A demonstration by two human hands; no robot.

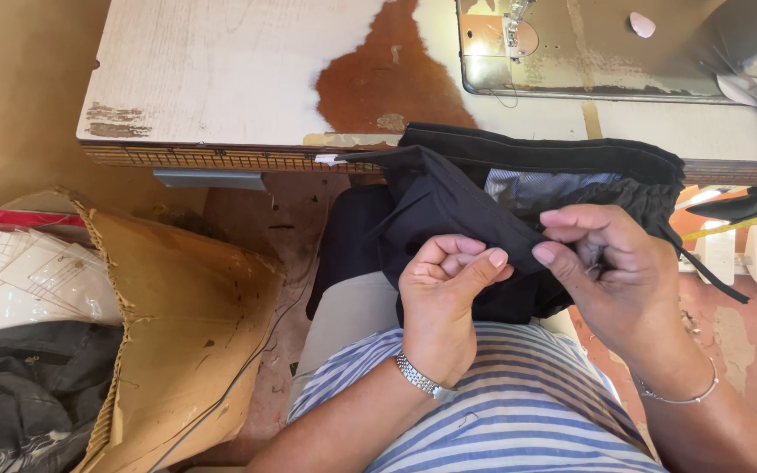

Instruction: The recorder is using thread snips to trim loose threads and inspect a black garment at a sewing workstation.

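two hands (449,289) (606,263) pinch one black garment (449,201).

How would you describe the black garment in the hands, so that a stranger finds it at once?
Start at the worn sewing table with its peeling top. Below its front edge, over the person's lap, hangs the black garment, pinched by the left hand and the right hand. Unlike the dark cloth in the cardboard box at the side, it has a gathered waistband and a grey inner patch.
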